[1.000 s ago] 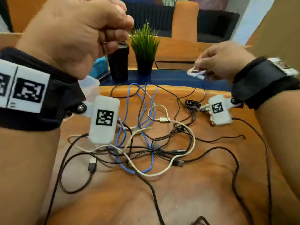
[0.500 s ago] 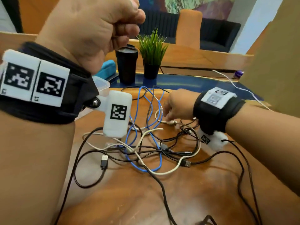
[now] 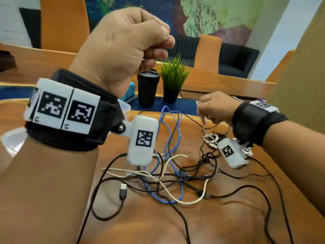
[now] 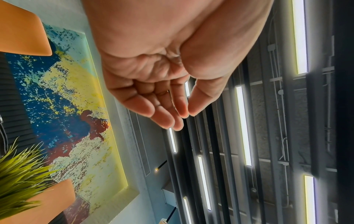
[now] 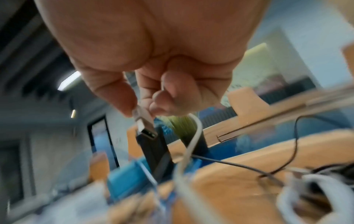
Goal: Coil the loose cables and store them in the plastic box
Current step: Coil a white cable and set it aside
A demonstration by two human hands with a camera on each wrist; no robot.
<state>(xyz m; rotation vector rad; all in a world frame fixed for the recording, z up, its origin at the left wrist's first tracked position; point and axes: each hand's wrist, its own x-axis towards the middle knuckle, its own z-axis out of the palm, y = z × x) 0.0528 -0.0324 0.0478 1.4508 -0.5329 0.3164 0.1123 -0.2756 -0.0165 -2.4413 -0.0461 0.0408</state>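
Note:
A tangle of loose cables lies on the wooden table (image 3: 219, 226): a blue cable (image 3: 178, 138), a cream cable (image 3: 175, 199) and several black cables (image 3: 246, 187). My right hand (image 3: 214, 110) hovers over the far right of the tangle and pinches a white USB plug (image 5: 145, 122) between thumb and forefinger (image 5: 141, 109). Its white cable (image 3: 202, 118) hangs down to the table. My left hand (image 3: 133, 43) is raised high above the table, fingers curled, thumb tip against forefinger (image 4: 186, 113), with nothing visible in it. The clear plastic box (image 3: 125, 107) is mostly hidden behind my left wrist.
A black tumbler (image 3: 147, 88) and a potted grass plant (image 3: 173, 80) stand at the table's far edge, with a teal object (image 3: 130, 90) beside them. A small bundle of white and black cable (image 3: 211, 138) lies under my right wrist. A black USB plug (image 3: 123, 191) lies front left.
My right hand dropped from the air into the tangle, then rose a little to the right with the white plug. The left hand stayed raised.

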